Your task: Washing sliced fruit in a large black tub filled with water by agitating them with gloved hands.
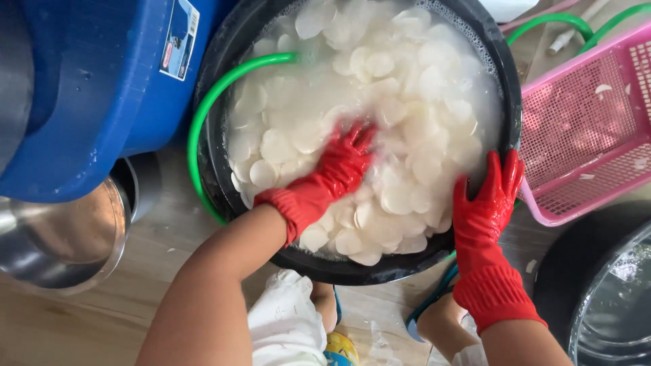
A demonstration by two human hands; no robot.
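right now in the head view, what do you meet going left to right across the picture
steel bowl → blue tub → green hose → left hand among white slices in the black basin → right hand on its rim → pink basket

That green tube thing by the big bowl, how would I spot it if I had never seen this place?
Find the large black basin full of pale round slices in milky water, where the left hand in a red glove is plunged. Along its left rim curves a thin green hose, its end dipping into the water at the top. It is the only bright green loop hugging that basin, beside the blue tub.
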